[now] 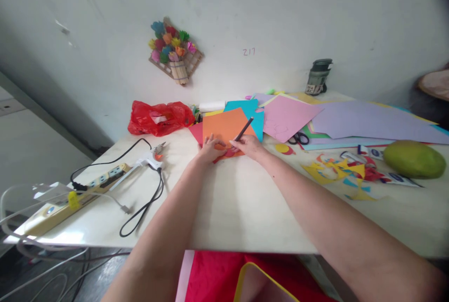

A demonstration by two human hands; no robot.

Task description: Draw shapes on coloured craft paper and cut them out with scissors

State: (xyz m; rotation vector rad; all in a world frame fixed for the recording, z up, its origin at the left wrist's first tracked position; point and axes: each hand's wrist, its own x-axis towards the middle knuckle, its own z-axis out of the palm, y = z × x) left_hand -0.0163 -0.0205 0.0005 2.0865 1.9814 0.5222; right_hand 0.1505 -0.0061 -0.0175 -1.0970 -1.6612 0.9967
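Note:
An orange sheet of paper (224, 122) lies on the white table in front of me, over a red and a blue sheet. My left hand (210, 149) rests on its lower left part, fingers spread and pressing down. Held slantwise in my right hand (249, 146) is a dark pencil (244, 129), its top pointing up and to the right. The pencil's tip is hidden by the fingers. Between the two hands, at the sheet's near edge, a small red paper piece (229, 153) shows, partly covered.
To the right are scissors (299, 139), yellow paper scraps (329, 171), glue tubes (400, 179), a green fruit (414, 159) and a large lilac sheet (379, 119). A glue gun (152, 158) with its cord, a power strip (108, 176) and a red plastic bag (159, 117) lie left.

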